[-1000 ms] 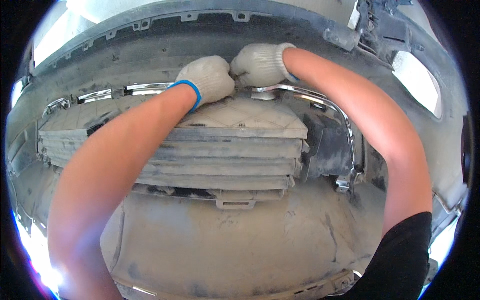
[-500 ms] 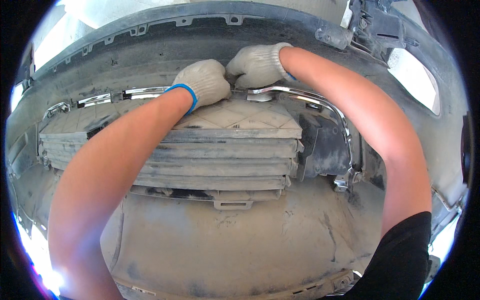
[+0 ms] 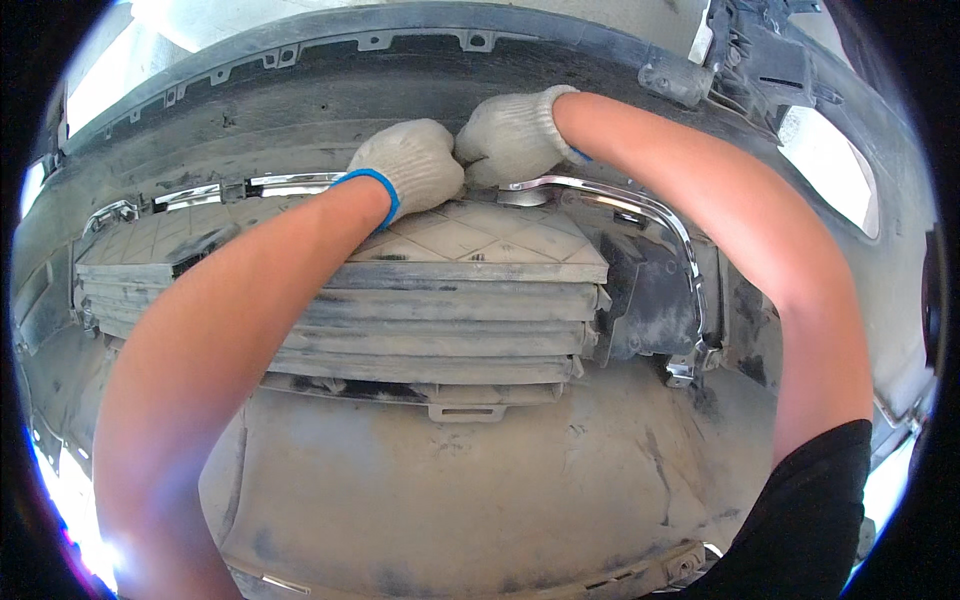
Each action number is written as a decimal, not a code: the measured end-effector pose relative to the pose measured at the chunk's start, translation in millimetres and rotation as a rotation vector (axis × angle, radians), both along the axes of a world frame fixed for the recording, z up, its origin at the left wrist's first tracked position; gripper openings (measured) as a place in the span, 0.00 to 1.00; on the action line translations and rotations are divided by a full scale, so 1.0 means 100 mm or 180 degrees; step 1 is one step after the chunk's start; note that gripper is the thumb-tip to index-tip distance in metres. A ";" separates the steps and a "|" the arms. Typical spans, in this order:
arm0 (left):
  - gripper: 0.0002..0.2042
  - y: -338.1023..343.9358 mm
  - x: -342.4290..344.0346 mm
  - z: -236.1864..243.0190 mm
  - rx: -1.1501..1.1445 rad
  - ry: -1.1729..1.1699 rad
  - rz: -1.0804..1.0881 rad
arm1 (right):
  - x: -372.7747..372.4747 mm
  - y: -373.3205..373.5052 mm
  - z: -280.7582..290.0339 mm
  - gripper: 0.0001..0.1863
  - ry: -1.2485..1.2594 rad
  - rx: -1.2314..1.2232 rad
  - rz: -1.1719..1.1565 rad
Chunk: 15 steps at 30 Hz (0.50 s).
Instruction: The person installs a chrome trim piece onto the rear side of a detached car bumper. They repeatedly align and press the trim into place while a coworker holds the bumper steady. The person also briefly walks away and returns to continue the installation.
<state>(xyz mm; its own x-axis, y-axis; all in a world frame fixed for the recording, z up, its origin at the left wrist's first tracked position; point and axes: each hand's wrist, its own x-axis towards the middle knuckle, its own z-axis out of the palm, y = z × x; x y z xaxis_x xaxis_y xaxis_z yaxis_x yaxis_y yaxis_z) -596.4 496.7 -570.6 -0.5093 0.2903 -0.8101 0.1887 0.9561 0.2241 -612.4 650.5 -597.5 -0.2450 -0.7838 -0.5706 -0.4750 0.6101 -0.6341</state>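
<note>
A dusty dark car bumper (image 3: 400, 500) lies in front of me with its inner side showing. Both my hands wear off-white knitted gloves and meet at the upper edge of the slatted grille shutter (image 3: 440, 330). My left hand (image 3: 412, 165), with a blue cuff band, is closed, knuckles up, just above the shutter's top. Beside it, nearly touching, my right hand (image 3: 512, 138) is curled with fingers pointing down. The gloves hide whatever the fingers grip. A chrome trim strip (image 3: 600, 188) runs right from just below my right hand; another chrome piece (image 3: 290, 184) lies left of my left wrist.
Along the far side runs the bumper's edge with slotted tabs (image 3: 375, 42). A dark bracket assembly (image 3: 770, 60) sits at the far right, above an opening (image 3: 830, 170). Right of the shutter is a dark plastic panel (image 3: 650, 300) and a chrome end bracket (image 3: 682, 370).
My right hand has tipped slightly downward, its fingers curling lower beside my left hand. The left hand stays in nearly the same place. The whole view has shifted slightly.
</note>
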 end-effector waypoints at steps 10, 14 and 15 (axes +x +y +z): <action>0.15 -0.01 0.04 -0.05 0.0063 0.0214 -0.0069 | 0.01 -0.07 -0.07 0.19 -0.0091 0.0300 -0.0106; 0.15 -0.03 0.04 -0.04 0.0065 0.0086 0.0113 | 0.10 -0.15 -0.04 0.17 0.0233 0.0465 0.0041; 0.15 -0.03 0.02 -0.03 0.0063 0.0089 0.0075 | 0.10 -0.11 0.00 0.17 0.0297 0.0416 0.0056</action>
<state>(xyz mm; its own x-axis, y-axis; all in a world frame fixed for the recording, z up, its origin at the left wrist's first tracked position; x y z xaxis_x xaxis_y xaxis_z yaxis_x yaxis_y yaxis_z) -594.0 493.9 -573.8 -0.5386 0.2939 -0.7897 0.1725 0.9558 0.2380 -602.8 639.2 -597.3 -0.2884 -0.7091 -0.6434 -0.5395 0.6755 -0.5026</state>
